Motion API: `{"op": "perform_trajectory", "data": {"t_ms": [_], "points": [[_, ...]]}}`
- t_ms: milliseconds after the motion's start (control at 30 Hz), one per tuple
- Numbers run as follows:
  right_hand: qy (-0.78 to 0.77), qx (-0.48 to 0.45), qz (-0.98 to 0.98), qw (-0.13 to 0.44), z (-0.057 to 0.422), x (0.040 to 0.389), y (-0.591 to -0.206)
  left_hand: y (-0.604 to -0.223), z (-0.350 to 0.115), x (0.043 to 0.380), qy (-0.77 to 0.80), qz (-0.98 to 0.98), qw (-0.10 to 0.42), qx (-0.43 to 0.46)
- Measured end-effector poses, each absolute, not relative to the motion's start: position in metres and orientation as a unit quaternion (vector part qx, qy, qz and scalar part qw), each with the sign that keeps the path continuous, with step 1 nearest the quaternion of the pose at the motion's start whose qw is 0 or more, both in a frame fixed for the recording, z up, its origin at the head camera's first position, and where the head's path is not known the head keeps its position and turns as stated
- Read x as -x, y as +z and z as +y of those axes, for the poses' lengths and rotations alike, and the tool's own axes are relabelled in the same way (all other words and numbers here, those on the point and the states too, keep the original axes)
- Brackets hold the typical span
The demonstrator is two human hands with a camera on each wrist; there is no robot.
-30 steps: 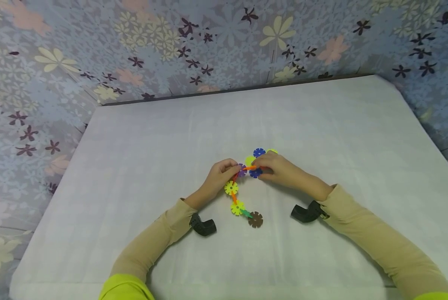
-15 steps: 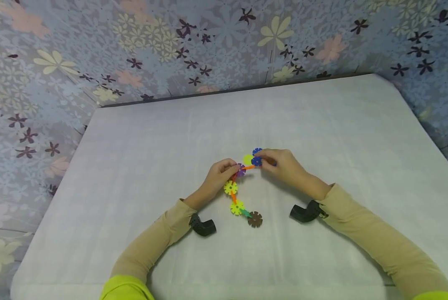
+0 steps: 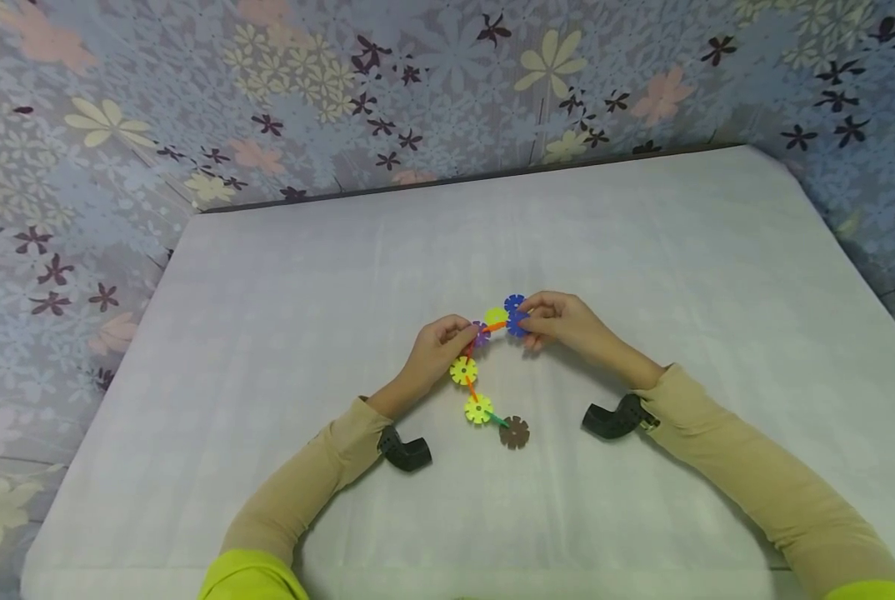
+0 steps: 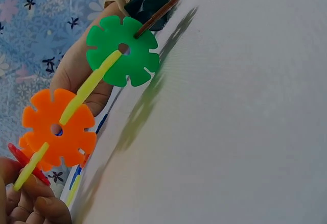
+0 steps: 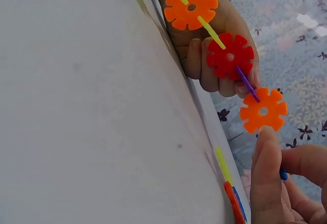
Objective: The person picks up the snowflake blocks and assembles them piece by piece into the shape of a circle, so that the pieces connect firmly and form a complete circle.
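A chain of notched plastic snowflake discs hangs between my hands. My left hand (image 3: 440, 346) pinches its purple disc (image 3: 482, 335), seen edge-on in the right wrist view beside the red disc (image 5: 230, 56). At the chain's right end, my right hand (image 3: 567, 321) pinches a blue disc (image 3: 517, 323) between thumb and fingers. An orange disc (image 5: 263, 110) links purple and blue. From my left hand the chain drops through a yellow disc (image 3: 463, 371), an orange disc (image 4: 59, 127), another yellow disc (image 3: 478, 409) and a green disc (image 4: 122, 50) to a brown disc (image 3: 515, 432).
Loose discs lie just behind the chain, including a yellow disc (image 3: 496, 316) and a blue disc (image 3: 515, 302). White cloth (image 3: 305, 292) covers the table. Black wrist mounts (image 3: 406, 452) stick out from both sleeves. Flowered wallpaper rises behind the table's far edge.
My right hand has shifted slightly up, and its blue disc has moved up from beside the orange one. The chain's lower end has swung a little right and up. The left hand barely moves.
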State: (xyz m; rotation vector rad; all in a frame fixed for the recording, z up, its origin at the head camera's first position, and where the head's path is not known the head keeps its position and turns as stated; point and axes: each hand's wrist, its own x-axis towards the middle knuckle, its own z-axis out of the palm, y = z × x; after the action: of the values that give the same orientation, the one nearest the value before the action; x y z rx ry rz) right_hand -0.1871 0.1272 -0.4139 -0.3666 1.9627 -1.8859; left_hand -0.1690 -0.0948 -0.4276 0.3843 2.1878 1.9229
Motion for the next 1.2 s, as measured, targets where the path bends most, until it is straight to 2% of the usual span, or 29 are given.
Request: {"op": "perform_trajectory", "data": {"t_ms": [200,800,1067,1200], "points": [[-0.701,0.113,0.675,0.201,0.125,0.186,-0.413,-0.428,-0.095,0.170,0.645,0.744,0.111,-0.138],[-0.723,0.128,0.660,0.157,0.123,0.184,-0.414,-0.426,-0.096,0.170,0.637,0.746,0.132,-0.145],[-0.739,0.130,0.642,0.156,0.124,0.186,-0.416,-0.397,-0.093,0.158,0.626,0.754,0.123,-0.157],[-0.741,0.130,0.641,0.154,0.125,0.186,-0.418,-0.398,-0.093,0.158,0.626,0.753,0.121,-0.161]]}}
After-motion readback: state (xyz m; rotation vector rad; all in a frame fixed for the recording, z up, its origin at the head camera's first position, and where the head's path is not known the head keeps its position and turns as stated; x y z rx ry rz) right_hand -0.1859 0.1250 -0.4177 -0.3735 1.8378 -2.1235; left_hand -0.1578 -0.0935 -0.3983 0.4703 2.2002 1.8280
